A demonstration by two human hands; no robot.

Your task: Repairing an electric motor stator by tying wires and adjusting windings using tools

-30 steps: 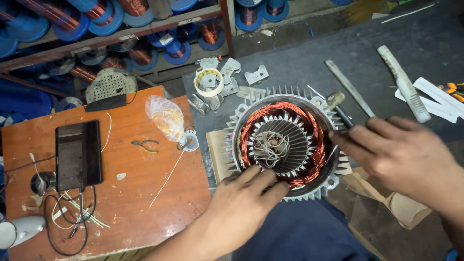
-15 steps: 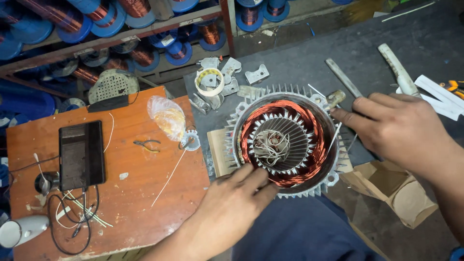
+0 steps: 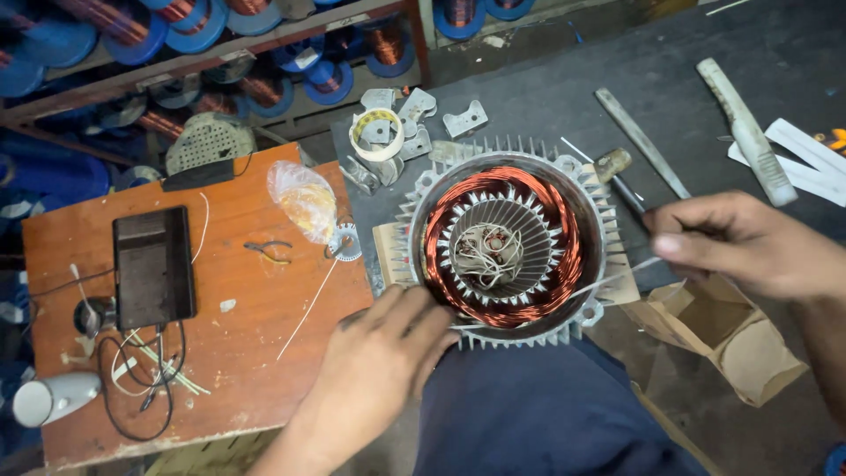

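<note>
Left hand fingers loosely curled, resting on stator rim; right hand pinches thin white strip.

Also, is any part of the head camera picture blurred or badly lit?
In the head view, the right hand is smeared by motion blur, while the left hand on the motor housing and the copper windings look sharp. Light falls evenly on the wooden board. The shelf of wire spools at the top is dimmer. The picture edges bend slightly.
</note>
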